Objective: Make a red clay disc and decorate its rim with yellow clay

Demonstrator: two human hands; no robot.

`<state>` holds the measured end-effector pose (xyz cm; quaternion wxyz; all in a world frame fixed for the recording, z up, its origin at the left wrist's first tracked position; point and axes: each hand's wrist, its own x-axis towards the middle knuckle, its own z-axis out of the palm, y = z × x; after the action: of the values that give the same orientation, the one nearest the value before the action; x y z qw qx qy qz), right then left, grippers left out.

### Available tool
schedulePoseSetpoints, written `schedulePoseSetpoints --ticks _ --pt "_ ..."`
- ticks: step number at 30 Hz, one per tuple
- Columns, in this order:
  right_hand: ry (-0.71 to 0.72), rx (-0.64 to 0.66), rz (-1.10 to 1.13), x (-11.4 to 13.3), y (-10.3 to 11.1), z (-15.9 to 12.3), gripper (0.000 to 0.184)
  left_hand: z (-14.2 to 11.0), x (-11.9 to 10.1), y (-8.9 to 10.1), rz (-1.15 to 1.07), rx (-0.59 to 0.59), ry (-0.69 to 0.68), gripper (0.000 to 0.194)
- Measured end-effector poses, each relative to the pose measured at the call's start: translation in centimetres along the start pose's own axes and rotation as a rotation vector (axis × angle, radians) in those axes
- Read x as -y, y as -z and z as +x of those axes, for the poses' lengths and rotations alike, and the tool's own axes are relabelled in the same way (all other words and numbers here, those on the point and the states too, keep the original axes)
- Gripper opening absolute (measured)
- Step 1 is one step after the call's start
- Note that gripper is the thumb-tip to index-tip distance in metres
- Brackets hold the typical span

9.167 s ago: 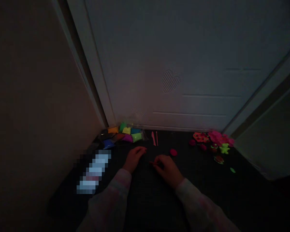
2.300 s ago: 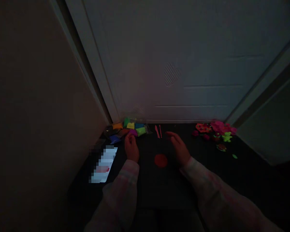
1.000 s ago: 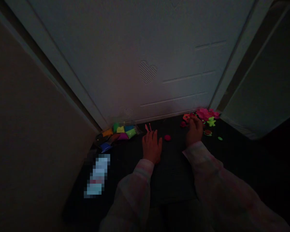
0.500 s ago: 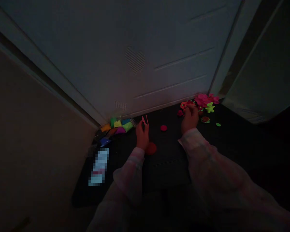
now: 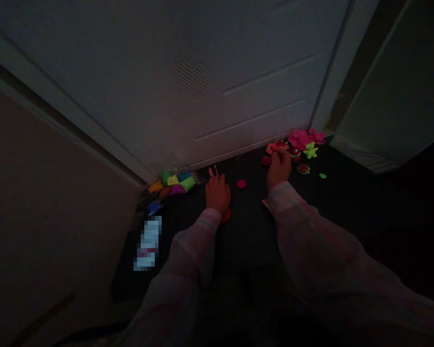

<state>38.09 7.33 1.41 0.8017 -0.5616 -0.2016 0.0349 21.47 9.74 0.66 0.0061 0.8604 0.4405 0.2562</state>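
My left hand (image 5: 217,193) is palm down on the dark tabletop, fingers stretched forward and slightly bent. It partly covers a flat red-orange disc (image 5: 226,215). Just beyond its fingertips lie a pink clay knife (image 5: 210,172) and a thin pink stick tool (image 5: 216,170), both partly hidden. At the far right, my right hand (image 5: 279,169) has its fingers pinched together beside an orange piece with dark red spots (image 5: 273,147). Whatever is between those fingertips is too dark to make out. A small round pink-red piece (image 5: 241,184) sits between my hands.
Several coloured clay packets (image 5: 177,189) are heaped at the back left, with a lit phone (image 5: 148,243) nearer me. Pink flower-like shapes (image 5: 304,139), a yellow-green bear (image 5: 310,150), a brown-and-green piece (image 5: 304,168) and a green leaf shape (image 5: 322,176) lie right. A white door (image 5: 253,106) stands behind.
The view has tilted and shifted. My right hand went from above the red-orange disc to the coloured pieces at right and remains there. My left hand moved over the disc, lifted, then lowered again.
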Motion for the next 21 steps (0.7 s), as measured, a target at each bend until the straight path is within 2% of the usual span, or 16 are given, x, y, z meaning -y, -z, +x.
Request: schedulePoseSetpoints --ticks 4,7,9,13,15,19,21 --pt "-0.011 0.005 -0.008 -0.2 0.0 -0.1 0.017 0.9 1.8 0.1 -0.228 -0.04 0.177 0.032" --pt "0.006 0.01 -0.008 -0.2 0.0 -0.2 0.019 1.5 3.1 0.9 -0.267 -0.098 0.256 0.033" --pt "0.033 0.021 -0.014 -0.2 0.0 -0.2 0.019 1.4 3.2 1.4 -0.243 -0.103 0.229 0.034" --pt "0.034 0.034 -0.042 -0.6 -0.1 0.0 0.02 0.3 1.9 1.4 -0.058 -0.036 0.03 0.038" --pt "0.027 0.037 -0.046 -0.8 -0.1 0.0 0.02 -0.2 1.3 1.0 0.024 -0.005 -0.028 0.039" --pt "0.038 0.054 -0.036 -0.6 0.0 -0.2 0.021 -0.3 1.6 0.4 0.045 0.015 0.012 0.041" --pt "0.039 0.054 -0.039 -0.5 0.0 -0.3 0.021 0.2 2.2 0.5 -0.023 0.018 0.09 0.041"
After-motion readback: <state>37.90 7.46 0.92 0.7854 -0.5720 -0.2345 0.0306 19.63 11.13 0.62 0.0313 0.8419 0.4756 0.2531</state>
